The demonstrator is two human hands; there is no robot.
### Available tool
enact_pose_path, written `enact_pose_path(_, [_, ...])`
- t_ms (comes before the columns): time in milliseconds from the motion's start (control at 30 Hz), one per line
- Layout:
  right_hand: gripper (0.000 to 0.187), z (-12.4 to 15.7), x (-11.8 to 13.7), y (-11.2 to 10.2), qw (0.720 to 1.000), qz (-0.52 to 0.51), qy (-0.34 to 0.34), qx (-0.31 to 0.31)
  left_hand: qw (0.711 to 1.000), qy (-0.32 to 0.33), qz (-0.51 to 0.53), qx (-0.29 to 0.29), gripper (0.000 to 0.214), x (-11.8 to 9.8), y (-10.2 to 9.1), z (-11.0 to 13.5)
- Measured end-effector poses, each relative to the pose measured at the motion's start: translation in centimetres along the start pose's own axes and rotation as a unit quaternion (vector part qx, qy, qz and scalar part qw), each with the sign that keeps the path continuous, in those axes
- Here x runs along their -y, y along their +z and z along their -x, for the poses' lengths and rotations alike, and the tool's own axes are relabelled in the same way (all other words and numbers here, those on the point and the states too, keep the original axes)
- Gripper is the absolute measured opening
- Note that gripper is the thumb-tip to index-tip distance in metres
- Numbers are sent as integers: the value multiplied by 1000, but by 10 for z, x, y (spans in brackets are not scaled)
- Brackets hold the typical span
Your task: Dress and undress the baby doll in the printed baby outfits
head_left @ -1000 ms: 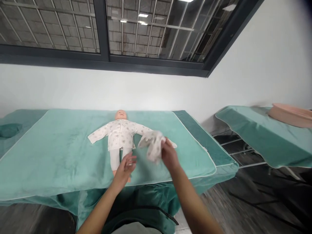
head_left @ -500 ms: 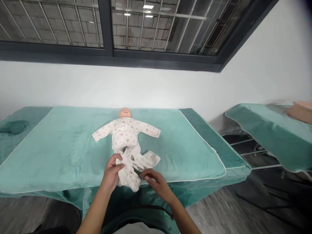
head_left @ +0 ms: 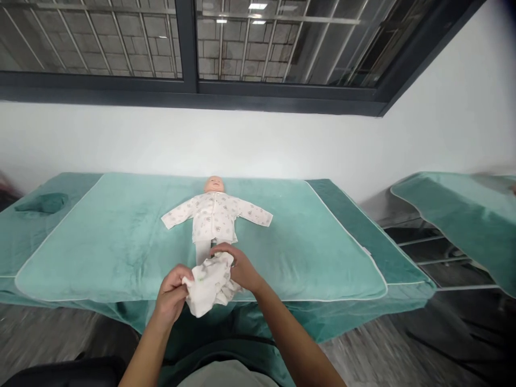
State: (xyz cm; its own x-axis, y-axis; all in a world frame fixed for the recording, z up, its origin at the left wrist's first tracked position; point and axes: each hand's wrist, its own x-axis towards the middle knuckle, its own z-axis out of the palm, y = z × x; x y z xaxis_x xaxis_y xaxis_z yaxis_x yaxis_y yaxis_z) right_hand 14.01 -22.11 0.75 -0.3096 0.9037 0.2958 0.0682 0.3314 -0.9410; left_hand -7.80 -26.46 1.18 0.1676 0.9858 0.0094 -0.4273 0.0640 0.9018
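Observation:
A baby doll (head_left: pixel 214 185) lies on its back on the bed, head toward the wall and arms spread. It wears a white printed baby jacket (head_left: pixel 213 217) with long sleeves. White baby pants (head_left: pixel 209 282) with a similar print hang bunched at the bed's front edge, below the doll. My left hand (head_left: pixel 172 295) pinches their left edge between thumb and fingers. On the other side, my right hand (head_left: pixel 239 267) is closed around the upper right of the bunched cloth, its fingertips partly hidden. One white-covered leg (head_left: pixel 202 251) of the doll shows above the pants.
The bed has a light green blanket (head_left: pixel 113 242) with pale piping. A dark green folded cloth (head_left: pixel 42 203) lies at far left. Another green-covered bed (head_left: pixel 463 226) stands right, past a gap with metal bars. A wall and barred window (head_left: pixel 282 43) are behind.
The pants have been drawn off the doll's lower body toward me and gathered up. My right hand has moved up and left onto them; my left has shifted lower left. The view has shifted slightly.

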Motion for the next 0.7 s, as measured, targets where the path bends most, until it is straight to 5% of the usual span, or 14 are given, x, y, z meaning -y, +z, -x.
enact_pose_path(133, [10,-7,8,6,998,51,-14,27,992,66,-93,-50,41,-14,-17,-13])
enact_pose_path(300, [15,-15,21,16,994,106,31,0,939,74,-321,102,46,-26,-2,-21])
enact_pose_path(400, [22,-15,26,13,992,119,16,-34,919,110,-374,60,32,-23,10,-23])
enact_pose_path(500, [20,-18,30,1,990,142,-26,9,909,128,-397,30,15,-27,12,-33])
enact_pose_path(700, [17,-45,47,-24,985,166,-34,8,857,137,-496,33,6,-60,19,-68])
